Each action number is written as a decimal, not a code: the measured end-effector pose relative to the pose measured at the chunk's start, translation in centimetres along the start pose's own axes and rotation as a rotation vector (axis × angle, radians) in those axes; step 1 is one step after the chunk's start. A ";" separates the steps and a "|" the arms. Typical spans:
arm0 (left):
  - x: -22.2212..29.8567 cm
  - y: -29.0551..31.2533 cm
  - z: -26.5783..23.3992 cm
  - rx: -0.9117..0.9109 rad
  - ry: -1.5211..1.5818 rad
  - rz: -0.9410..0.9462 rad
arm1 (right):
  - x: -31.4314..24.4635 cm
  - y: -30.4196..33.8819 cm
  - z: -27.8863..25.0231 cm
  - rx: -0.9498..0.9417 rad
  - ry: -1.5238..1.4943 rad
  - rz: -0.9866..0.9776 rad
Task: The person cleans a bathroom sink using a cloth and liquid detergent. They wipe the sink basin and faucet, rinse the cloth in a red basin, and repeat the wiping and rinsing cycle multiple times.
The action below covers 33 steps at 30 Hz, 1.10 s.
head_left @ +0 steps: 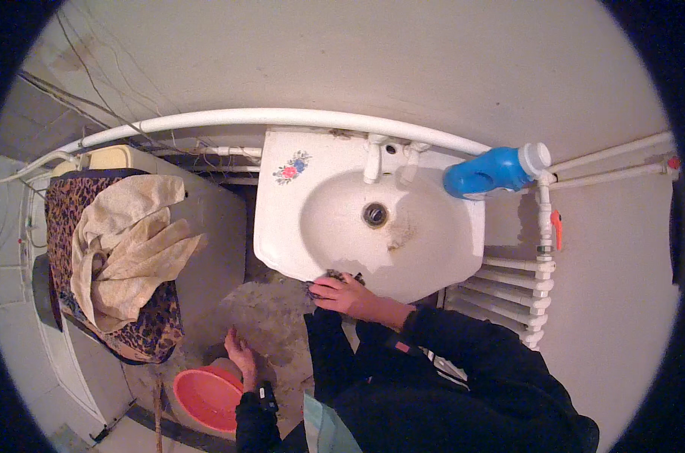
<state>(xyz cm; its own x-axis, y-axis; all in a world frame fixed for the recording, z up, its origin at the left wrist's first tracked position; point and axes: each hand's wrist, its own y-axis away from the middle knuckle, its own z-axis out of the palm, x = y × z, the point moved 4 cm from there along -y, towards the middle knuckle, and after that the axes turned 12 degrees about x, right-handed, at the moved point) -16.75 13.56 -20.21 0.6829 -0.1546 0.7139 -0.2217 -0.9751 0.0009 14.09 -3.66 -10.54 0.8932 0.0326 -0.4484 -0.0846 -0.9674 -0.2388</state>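
My right hand (348,296) is closed on a dark, crumpled scouring pad (335,275), pressed at the front rim of the white sink (282,234). A brownish patch of dirt (401,235) marks the bowl beside the drain (375,215). Lower down on the left, my left hand (240,355) is open with its fingers stretched out, next to the rim of a red plastic basin (206,396). Whether the hand touches the basin is unclear.
A blue bottle with a white cap (482,172) stands on the sink's right corner, near white pipes (543,279). The faucet (373,160) is at the back. On the left, a beige towel (135,257) lies on a leopard-print cloth (63,211) over a white appliance (214,226).
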 end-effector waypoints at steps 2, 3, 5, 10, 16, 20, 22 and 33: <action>-1.0 0.9 -0.9 0.025 -0.046 -0.002 | 0.6 3.8 -1.7 0.040 -0.018 0.016; -1.2 1.3 -1.0 0.015 -0.067 0.015 | 1.4 5.6 -2.4 0.057 0.010 0.060; -1.3 2.0 -1.1 0.004 -0.097 0.051 | 2.9 9.5 -3.8 0.100 0.074 0.141; 0.3 4.4 -0.3 -0.044 -0.051 0.086 | 9.4 20.6 -9.2 0.165 0.271 0.405; 4.3 8.4 0.7 -0.088 -0.210 0.308 | 15.1 27.2 -14.6 0.456 0.413 0.566; 4.6 10.6 -0.2 -0.169 -0.261 0.311 | 16.4 27.0 -14.0 0.504 0.397 0.794; 3.8 11.1 -1.1 -0.207 -0.250 0.266 | 16.1 26.5 -13.8 0.596 0.411 0.812; -1.7 11.4 -3.3 -0.279 -0.125 0.092 | 9.0 21.0 -8.8 0.496 0.305 0.736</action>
<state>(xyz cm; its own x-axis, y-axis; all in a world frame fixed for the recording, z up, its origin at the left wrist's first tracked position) -22.76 3.25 -19.10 0.7274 -0.2757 0.6284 -0.4572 -0.8776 0.1443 24.21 -25.88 -12.03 0.6112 -0.6806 -0.4039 -0.7904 -0.4986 -0.3559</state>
